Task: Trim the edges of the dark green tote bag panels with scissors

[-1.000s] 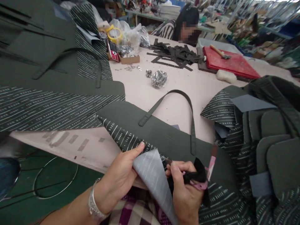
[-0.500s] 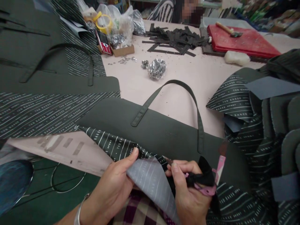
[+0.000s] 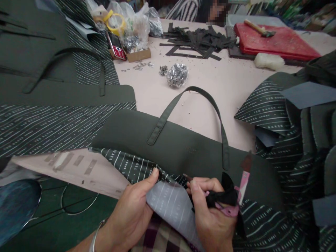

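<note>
A dark green panel (image 3: pixel 168 140) with a looped strap handle (image 3: pixel 199 91) lies across the table's near side. Its patterned lining (image 3: pixel 131 162) is folded up along the near edge. My left hand (image 3: pixel 138 201) pinches that lining, thumb on top, beside a greyish flap (image 3: pixel 170 201) that hangs between my hands. Closed around a pink-handled tool (image 3: pixel 243 187) wrapped in black material, my right hand (image 3: pixel 210 210) is at the lining's edge. A small pointed tip shows at its fingertips; the rest of the tool is partly hidden by the fingers.
Dark strips (image 3: pixel 199 40), a plastic-wrapped ball of metal bits (image 3: pixel 177 75) and a hammer (image 3: pixel 259 28) on a red slab (image 3: pixel 278 42) are at the back. Stacked lined panels (image 3: pixel 288 140) stand right; another strapped panel (image 3: pixel 115 94) lies left. A person's striped sleeve (image 3: pixel 183 9) shows beyond.
The view has shifted slightly. Both hands keep nearly the same hold on the lining and tool, and the pink-handled tool is tilted a little differently.
</note>
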The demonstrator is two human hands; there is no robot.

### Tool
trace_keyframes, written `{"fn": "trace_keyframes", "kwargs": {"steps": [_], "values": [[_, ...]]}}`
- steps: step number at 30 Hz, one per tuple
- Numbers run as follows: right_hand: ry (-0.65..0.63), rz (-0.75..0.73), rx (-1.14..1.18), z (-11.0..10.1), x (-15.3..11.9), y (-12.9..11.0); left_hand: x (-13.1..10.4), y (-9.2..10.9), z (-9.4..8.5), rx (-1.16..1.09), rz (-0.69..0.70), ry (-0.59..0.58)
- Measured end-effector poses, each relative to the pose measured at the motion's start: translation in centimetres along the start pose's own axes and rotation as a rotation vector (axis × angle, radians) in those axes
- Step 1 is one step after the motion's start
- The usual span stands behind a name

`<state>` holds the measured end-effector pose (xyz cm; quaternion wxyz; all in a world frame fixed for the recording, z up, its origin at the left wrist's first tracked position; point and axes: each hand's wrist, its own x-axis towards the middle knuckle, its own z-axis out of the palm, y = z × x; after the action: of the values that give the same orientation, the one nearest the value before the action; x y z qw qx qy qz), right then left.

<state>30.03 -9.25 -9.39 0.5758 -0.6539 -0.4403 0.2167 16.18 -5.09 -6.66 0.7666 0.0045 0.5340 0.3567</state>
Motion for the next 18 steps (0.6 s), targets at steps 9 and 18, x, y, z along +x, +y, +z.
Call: {"fn": "trace_keyframes", "kwargs": {"steps": [9, 18], "values": [[0.03, 0.11, 0.239, -1.3, -1.0, 0.8, 0.3, -0.2, -0.6, -0.065, 0.036, 0.025], [-0.008, 0.063, 0.149, -1.2, -0.6, 0.5, 0.3, -0.5, -1.1, -0.053, 0.05, -0.02]]}}
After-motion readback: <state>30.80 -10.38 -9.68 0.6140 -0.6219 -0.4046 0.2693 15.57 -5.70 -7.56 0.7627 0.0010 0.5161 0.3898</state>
